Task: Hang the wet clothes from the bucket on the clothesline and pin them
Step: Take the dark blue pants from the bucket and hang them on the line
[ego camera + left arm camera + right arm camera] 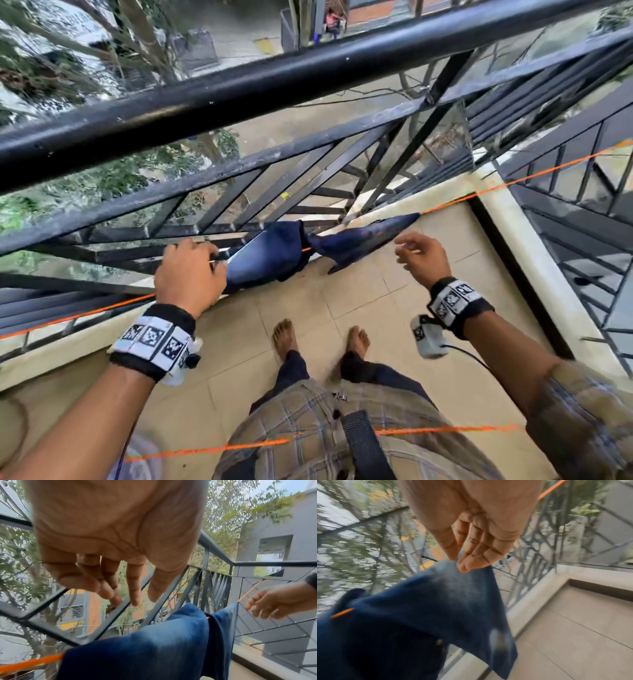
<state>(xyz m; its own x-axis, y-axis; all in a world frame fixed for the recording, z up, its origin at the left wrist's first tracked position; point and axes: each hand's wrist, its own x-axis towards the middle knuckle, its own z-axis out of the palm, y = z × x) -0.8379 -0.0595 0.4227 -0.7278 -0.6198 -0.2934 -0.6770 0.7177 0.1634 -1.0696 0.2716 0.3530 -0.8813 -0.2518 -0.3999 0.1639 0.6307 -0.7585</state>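
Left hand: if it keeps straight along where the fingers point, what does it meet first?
Probably the black balcony railing: in the left wrist view the left hand has relaxed fingers aimed at its diagonal bars, above the blue garment. The gap between them is unclear.

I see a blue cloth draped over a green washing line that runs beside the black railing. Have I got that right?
Not quite: the line is orange, not green. The left wrist view shows it clearly, running out from under the cloth's edge. The rest stands: the blue cloth is draped over it, and it runs beside the black railing.
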